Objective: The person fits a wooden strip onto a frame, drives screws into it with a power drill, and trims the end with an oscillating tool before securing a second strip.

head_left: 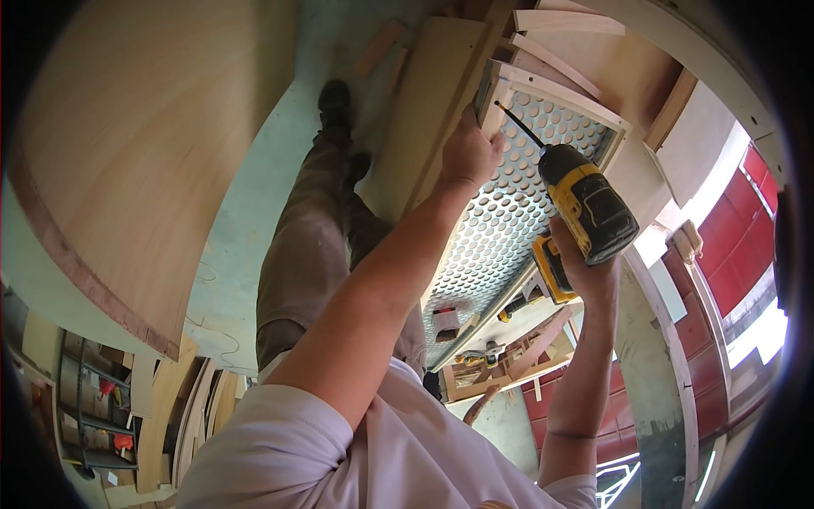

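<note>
The drill bit's tip (498,106) vanishes behind the wooden frame (543,87), while the right hand (585,267) hides the drill's handle (553,270).

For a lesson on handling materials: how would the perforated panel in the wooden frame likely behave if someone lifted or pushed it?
The perforated panel is probably fairly light, since holes cover it. The wooden frame around it likely keeps it stiff. It is long and narrow, so it may tip or slide when pushed; the left hand steadies it while the right hand works the drill.
</note>
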A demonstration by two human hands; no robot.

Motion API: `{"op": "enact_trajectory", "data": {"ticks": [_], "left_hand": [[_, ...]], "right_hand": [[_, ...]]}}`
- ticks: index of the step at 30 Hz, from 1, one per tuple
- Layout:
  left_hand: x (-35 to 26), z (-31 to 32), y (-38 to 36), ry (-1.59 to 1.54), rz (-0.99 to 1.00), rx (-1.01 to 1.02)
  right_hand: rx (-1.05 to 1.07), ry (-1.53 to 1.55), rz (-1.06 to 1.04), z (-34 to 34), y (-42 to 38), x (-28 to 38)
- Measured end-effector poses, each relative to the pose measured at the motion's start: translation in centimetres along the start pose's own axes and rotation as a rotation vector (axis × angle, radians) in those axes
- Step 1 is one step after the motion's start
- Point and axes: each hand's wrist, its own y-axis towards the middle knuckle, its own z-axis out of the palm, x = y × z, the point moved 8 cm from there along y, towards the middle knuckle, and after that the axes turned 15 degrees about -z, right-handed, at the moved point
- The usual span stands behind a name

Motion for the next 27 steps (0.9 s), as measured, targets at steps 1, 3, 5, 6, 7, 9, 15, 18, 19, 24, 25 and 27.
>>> {"op": "enact_trajectory", "data": {"ticks": [1, 3, 5, 6, 7, 9, 15, 18, 19, 24, 25, 27], "left_hand": [[0.1, 0.0, 0.0, -0.009, -0.022, 0.006], [0.0, -0.1, 0.0, -0.017, -0.019, 0.006], [-0.2, 0.0, 0.0, -0.014, 0.037, -0.004], [-0.3, -0.1, 0.0, -0.004, 0.063, -0.021], [-0.4, -0.1, 0.1, 0.007, 0.09, -0.038], [-0.2, -0.1, -0.2, 0.023, 0.091, -0.03], [-0.8, -0.6, -0.7, 0.077, 0.066, 0.012], [-1.0, -0.7, -1.0, 0.054, 0.084, 0.01], [-1.0, -0.6, -1.0, 0.042, 0.08, 0.022], [-0.8, -0.4, -0.7, 0.036, 0.098, 0.007], [-0.7, -0.3, -0.8, 0.039, 0.092, 0.01], [-0.8, -0.2, -0.6, 0.044, 0.071, 0.025]], "right_hand": [[-0.008, 0.035, 0.059, 0.0, -0.2, -0.3], [-0.027, 0.099, 0.129, 0.1, -0.5, -0.7], [-0.052, 0.161, 0.147, 0.4, -0.7, -0.9], [-0.051, 0.131, 0.109, 0.4, -0.7, -0.8], [-0.049, 0.102, 0.071, 0.4, -0.8, -0.6], [-0.048, 0.08, 0.077, 0.5, -1.1, -0.7], [-0.083, 0.14, 0.126, 0.5, -1.6, -0.9], [-0.09, 0.106, 0.132, 0.4, -1.8, -0.7], [-0.094, 0.105, 0.139, 0.3, -1.9, -0.8], [-0.082, 0.078, 0.172, 0.4, -1.8, -0.8], [-0.073, 0.074, 0.18, 0.5, -1.9, -0.5], [-0.068, 0.07, 0.174, 0.6, -1.7, -0.3]]}}
